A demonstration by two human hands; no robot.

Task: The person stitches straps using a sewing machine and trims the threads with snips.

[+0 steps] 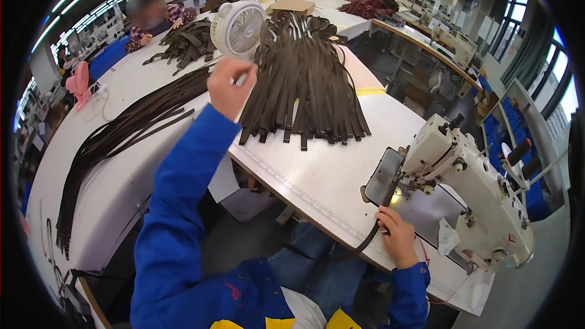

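My right hand pinches a dark strap at the front of the sewing machine. The strap runs up toward the needle area and its other part hangs past the table edge over my lap. My left hand is raised over the table, its fingers curled together. A small pale spot shows between those fingertips, too small to name. Just right of it lies a thick pile of dark straps, fanned toward me.
A white fan stands behind my left hand. Long dark straps stretch along the left table, with a tangled heap farther back. A pink fan stands at far left. A co-worker sits across the table.
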